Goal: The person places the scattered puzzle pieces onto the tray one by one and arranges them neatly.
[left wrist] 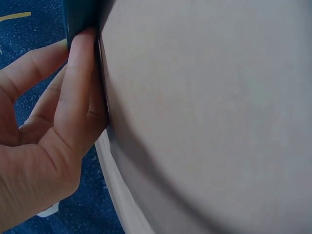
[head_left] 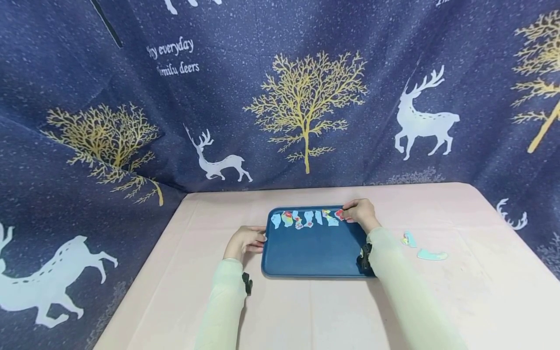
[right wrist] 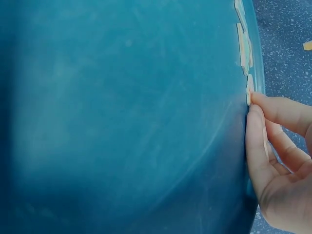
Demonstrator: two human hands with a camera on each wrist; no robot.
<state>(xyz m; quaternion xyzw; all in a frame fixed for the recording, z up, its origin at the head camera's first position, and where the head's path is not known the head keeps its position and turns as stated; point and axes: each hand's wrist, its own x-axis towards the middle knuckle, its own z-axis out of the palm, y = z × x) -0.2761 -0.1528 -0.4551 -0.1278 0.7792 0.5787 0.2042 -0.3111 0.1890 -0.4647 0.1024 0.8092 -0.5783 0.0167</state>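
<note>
A dark blue rectangular tray (head_left: pixel 315 255) lies on the table. Along its far rim runs a row of several irregular puzzle pieces (head_left: pixel 308 218), light blue with red and yellow print. My right hand (head_left: pixel 360 214) pinches a red-printed puzzle piece (head_left: pixel 339 214) between thumb and fingertips at the row's right end. In the right wrist view that puzzle piece (right wrist: pixel 249 87) shows its pale, thin side against the tray surface. On the other side, my left hand (head_left: pixel 246 240) holds the tray's left rim; the left wrist view has its fingers (left wrist: pixel 78 73) on the tray edge.
Two loose puzzle pieces lie on the table to the right of the tray: a small multicoloured piece (head_left: pixel 409 239) and a longer pale green piece (head_left: pixel 431 254). A pink cloth (head_left: pixel 175 291) covers the table. Behind it hangs a blue curtain (head_left: pixel 280 160) with deer and trees.
</note>
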